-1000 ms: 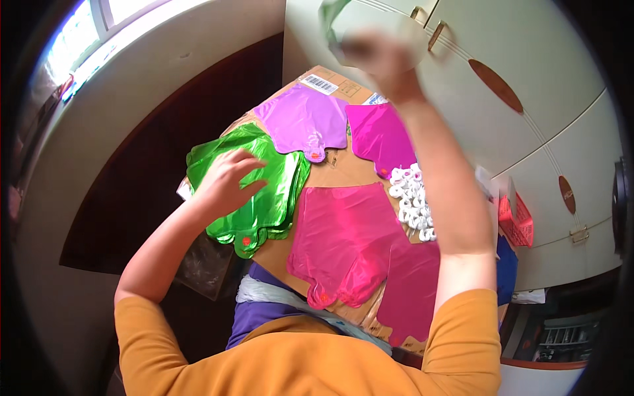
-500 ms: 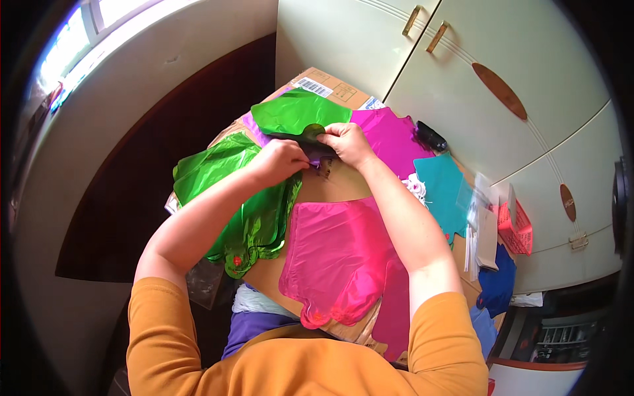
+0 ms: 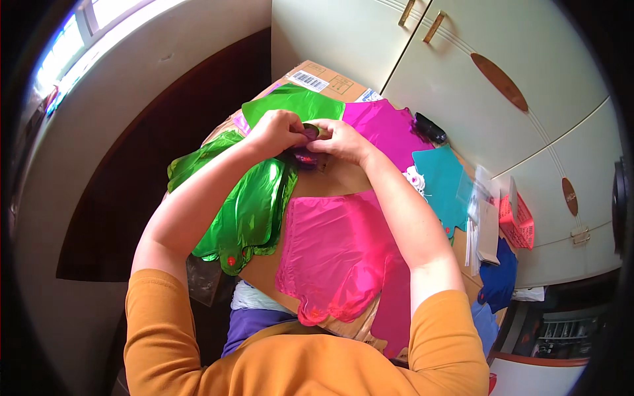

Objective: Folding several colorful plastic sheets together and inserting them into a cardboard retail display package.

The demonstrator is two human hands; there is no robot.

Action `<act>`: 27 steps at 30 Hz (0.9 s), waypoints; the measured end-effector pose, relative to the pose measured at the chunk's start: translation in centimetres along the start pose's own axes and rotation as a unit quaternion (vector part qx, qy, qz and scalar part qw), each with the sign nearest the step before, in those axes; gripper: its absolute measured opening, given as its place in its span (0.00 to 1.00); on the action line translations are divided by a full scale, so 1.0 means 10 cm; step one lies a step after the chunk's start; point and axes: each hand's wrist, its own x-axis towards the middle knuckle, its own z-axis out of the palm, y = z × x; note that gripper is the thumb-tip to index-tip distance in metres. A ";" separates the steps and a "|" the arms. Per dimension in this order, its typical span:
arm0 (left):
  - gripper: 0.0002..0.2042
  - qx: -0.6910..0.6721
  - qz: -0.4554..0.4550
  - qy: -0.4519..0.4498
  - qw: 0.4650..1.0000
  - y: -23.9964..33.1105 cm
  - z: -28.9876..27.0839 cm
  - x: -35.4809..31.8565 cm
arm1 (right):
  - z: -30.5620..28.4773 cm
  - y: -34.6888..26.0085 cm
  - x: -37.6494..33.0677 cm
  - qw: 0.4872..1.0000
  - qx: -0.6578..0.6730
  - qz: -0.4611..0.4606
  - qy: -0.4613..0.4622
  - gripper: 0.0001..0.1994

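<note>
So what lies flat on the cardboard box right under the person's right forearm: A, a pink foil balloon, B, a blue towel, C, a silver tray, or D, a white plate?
A: the pink foil balloon lies flat on the cardboard box, below the right forearm.

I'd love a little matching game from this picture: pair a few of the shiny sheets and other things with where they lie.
Things:
1. green foil piece
2. pink foil sheet
3. teal sheet
4. red basket

Places:
A. far right, by the cupboard
B. under the left forearm
C. right of the right forearm, on the box
D. between the forearms

Pairs: 1-B, 2-D, 3-C, 4-A
</note>
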 end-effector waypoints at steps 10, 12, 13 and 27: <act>0.14 0.330 0.145 0.127 0.924 -0.32 0.30 -0.38 | -0.37 -0.15 0.57 0.937 -0.039 0.107 0.331 0.10; 0.14 0.281 0.097 0.116 0.948 -0.32 0.31 -0.38 | -0.87 -0.69 0.61 0.867 -0.004 0.076 0.492 0.10; 0.14 0.254 0.078 0.088 0.960 -0.28 0.29 -0.34 | -1.21 -0.92 0.56 0.823 -0.091 0.016 0.560 0.18; 0.16 0.142 0.459 -0.098 0.871 0.60 1.20 0.41 | -1.26 0.18 -1.03 0.901 -0.344 -0.150 0.217 0.07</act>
